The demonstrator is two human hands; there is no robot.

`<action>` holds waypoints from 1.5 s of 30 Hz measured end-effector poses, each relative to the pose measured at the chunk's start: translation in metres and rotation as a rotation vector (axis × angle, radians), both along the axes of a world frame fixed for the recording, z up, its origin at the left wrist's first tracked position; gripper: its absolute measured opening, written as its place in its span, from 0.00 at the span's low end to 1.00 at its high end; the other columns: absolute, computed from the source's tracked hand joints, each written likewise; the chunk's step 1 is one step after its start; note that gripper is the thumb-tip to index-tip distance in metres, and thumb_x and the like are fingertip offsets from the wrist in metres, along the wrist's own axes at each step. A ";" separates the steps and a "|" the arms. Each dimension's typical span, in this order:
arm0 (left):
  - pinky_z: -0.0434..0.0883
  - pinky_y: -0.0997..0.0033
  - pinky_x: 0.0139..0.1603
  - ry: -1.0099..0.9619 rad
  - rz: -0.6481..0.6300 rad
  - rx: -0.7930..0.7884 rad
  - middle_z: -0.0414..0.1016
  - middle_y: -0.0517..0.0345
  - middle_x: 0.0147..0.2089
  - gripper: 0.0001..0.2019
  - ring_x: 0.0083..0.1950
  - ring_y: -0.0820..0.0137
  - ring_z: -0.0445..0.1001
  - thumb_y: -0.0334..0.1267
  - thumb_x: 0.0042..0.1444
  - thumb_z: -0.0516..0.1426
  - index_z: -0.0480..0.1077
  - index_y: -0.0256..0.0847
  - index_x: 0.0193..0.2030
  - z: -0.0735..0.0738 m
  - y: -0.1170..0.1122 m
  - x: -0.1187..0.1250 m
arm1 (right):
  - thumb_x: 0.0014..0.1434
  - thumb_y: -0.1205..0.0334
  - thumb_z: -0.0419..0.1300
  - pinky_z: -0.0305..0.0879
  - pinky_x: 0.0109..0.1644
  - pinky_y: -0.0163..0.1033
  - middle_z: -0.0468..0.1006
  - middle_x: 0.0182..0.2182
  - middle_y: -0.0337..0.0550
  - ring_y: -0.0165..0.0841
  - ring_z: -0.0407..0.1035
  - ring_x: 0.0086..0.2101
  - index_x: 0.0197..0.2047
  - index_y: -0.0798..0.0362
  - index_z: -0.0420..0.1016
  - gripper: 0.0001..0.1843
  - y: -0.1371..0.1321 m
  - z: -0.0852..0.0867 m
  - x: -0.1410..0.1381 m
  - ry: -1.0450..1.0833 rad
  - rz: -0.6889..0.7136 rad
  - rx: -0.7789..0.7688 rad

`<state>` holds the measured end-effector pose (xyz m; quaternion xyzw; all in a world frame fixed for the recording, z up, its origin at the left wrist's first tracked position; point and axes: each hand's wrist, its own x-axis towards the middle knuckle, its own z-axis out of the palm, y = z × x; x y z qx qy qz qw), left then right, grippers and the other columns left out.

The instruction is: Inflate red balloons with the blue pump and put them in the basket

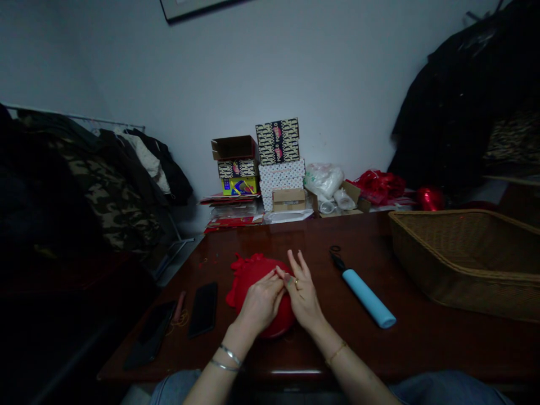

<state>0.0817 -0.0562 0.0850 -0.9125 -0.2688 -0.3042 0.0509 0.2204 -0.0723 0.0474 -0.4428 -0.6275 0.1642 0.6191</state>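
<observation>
A round, inflated red balloon (pixel 276 327) rests on the table in front of me, partly covered by my hands. My left hand (pixel 260 301) lies over its top with fingers curled and pinched together. My right hand (pixel 304 298) meets it there, thumb and index finger pinching, while its other fingers stretch upward. The small part of the balloon between the fingertips is mostly hidden. Limp, ruffled red pieces (pixel 238 275) that look like uninflated balloons bunch up at its far left side. To the right lies a light blue hand pump (pixel 368 298) with a black nozzle.
Two dark phones (pixel 203 309) (pixel 151 334), a pinkish stick (pixel 179 306) and thin rubber bands (pixel 180 319) lie on the left of the brown table (pixel 422 349). A wicker basket (pixel 464 287) stands at right. Stacked boxes (pixel 278 140) and plastic bags (pixel 324 179) sit beyond the far edge.
</observation>
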 end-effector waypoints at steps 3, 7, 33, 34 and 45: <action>0.69 0.59 0.57 -0.039 0.018 0.011 0.76 0.50 0.49 0.11 0.53 0.64 0.72 0.30 0.60 0.51 0.71 0.40 0.46 0.001 0.005 -0.006 | 0.62 0.48 0.49 0.39 0.66 0.52 0.43 0.66 0.37 0.36 0.36 0.65 0.63 0.40 0.53 0.27 0.002 -0.001 0.005 0.102 0.191 -0.153; 0.66 0.59 0.59 -0.109 0.023 -0.012 0.77 0.56 0.48 0.11 0.55 0.66 0.71 0.32 0.61 0.50 0.70 0.43 0.48 0.003 0.009 -0.013 | 0.56 0.46 0.58 0.38 0.66 0.51 0.46 0.66 0.39 0.36 0.38 0.65 0.65 0.41 0.49 0.37 0.006 -0.007 0.011 0.124 0.279 -0.202; 0.47 0.50 0.67 -0.270 0.112 -0.375 0.53 0.53 0.68 0.35 0.69 0.61 0.44 0.43 0.53 0.60 0.53 0.50 0.66 0.005 -0.005 -0.017 | 0.52 0.62 0.62 0.59 0.56 0.52 0.78 0.41 0.42 0.38 0.62 0.51 0.33 0.43 0.80 0.06 0.011 -0.003 -0.014 0.160 0.011 -0.017; 0.44 0.47 0.67 -0.233 0.108 -0.382 0.51 0.53 0.68 0.37 0.70 0.60 0.40 0.43 0.51 0.61 0.52 0.50 0.66 0.005 -0.003 -0.019 | 0.52 0.62 0.62 0.59 0.56 0.52 0.79 0.41 0.42 0.39 0.62 0.51 0.32 0.43 0.80 0.06 0.011 -0.003 -0.013 0.162 0.008 -0.015; 0.45 0.46 0.67 -0.271 0.178 -0.412 0.65 0.57 0.61 0.16 0.68 0.63 0.50 0.44 0.61 0.51 0.71 0.51 0.53 0.003 0.005 -0.011 | 0.53 0.60 0.61 0.59 0.55 0.51 0.79 0.38 0.41 0.38 0.63 0.50 0.34 0.41 0.80 0.06 0.006 -0.001 -0.013 0.095 0.016 0.017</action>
